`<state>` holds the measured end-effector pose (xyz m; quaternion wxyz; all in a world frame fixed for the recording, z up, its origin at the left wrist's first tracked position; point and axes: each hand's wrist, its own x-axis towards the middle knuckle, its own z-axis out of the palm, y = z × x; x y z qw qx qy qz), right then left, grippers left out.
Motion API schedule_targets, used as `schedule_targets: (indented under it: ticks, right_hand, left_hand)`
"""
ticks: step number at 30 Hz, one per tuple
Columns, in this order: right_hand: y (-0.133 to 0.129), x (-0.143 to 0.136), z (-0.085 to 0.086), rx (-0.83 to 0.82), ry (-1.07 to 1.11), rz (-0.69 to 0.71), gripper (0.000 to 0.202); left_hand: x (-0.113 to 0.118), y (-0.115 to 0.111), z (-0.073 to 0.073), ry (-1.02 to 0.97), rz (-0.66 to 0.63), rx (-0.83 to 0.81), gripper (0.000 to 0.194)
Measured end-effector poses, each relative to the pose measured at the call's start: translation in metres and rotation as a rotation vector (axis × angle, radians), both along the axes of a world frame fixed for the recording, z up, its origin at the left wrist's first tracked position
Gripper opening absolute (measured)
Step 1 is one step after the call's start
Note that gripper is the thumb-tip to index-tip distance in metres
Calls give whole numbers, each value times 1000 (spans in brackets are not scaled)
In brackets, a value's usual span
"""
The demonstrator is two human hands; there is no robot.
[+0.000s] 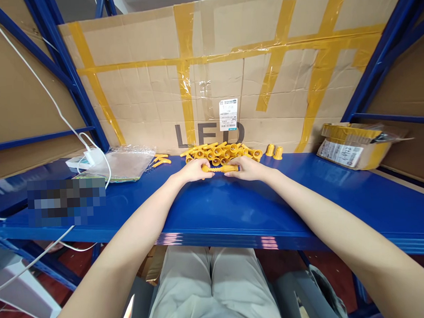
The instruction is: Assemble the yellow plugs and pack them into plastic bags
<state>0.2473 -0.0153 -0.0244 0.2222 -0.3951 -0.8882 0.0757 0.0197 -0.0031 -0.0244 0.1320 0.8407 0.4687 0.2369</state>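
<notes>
A yellow plastic piece with a wavy, ribbed handle (219, 169) lies level between my two hands, just above the blue shelf top. My left hand (194, 171) pinches its left end between thumb and fingers. At the other end, my right hand (246, 168) has its fingers closed round the thicker part. Right behind them is a heap of yellow plastic parts (217, 151), many with round cup-shaped ends facing me. Two yellow cup-shaped pieces (274, 151) stand upright to the right of the heap. Several thin, curved yellow ribbed pieces (161, 161) lie to its left.
A large taped cardboard sheet (142, 101) closes off the back of the blue shelf (221, 215). An open cardboard box (352, 148) sits at the right. On the left are a clear plastic bag (128, 165), a white plug with cable (94, 156) and a blurred-out item (66, 198).
</notes>
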Motion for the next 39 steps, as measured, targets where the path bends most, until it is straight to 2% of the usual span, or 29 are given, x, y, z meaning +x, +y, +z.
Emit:
schedule_targets:
  ticks: [5,11,20,27,33,39]
  right_hand:
    - [0,0,0,-150,80,-50,36]
    - [3,1,-2,-303,180,-13,42]
    - [3,3,0,-416,248,-2,41]
    - [5,1,-6,-620,436,55,43]
    - [7,1,-11,-610,495,78,40]
    - [6,1,-12,-581,543,13,39]
  left_hand:
    - [-1,3,-2,10,-14,36,27]
    - [0,2,-1,35,-5,70,25]
    - [4,-1,0,61,7,90,25]
    - [3,-2,3,170,-6,262,27]
    - [3,-4,6,208,8,248,26]
    - [4,-5,6,211,42,241,25]
